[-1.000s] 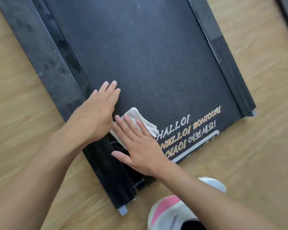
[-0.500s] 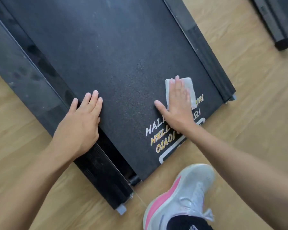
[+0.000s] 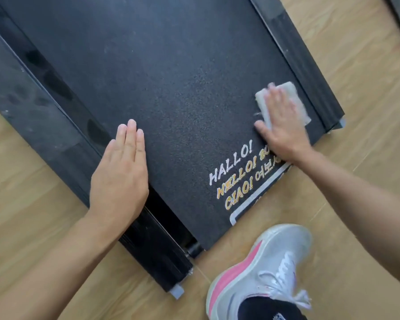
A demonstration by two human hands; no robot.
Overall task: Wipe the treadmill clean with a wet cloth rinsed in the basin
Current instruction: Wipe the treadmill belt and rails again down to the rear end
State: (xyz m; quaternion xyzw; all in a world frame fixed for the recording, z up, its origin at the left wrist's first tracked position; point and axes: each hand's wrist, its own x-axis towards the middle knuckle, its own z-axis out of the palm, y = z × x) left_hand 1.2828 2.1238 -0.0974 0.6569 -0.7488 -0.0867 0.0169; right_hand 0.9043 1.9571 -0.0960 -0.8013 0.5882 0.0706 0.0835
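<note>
Right hand (image 3: pixel 284 128) flat, fingers straight, pressed on white cloth (image 3: pixel 292 89) near the end of the treadmill (image 3: pixel 171 77) belt, cloth showed past the fingertips, side rail (image 3: pixel 310 72) just right of it, printed greetings (image 3: pixel 236 179) left of the wrist, left hand (image 3: pixel 120 174) lay flat, fingers together, on the belt's far left edge, sneaker (image 3: pixel 270 269) nearer the person than both.

Head camera looks steeply down, close over treadmill (image 3: pixel 171 77).

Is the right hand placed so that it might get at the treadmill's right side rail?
Probably yes. The right hand presses the cloth flat on the belt, close beside the right side rail, and nothing lies between them.
</note>
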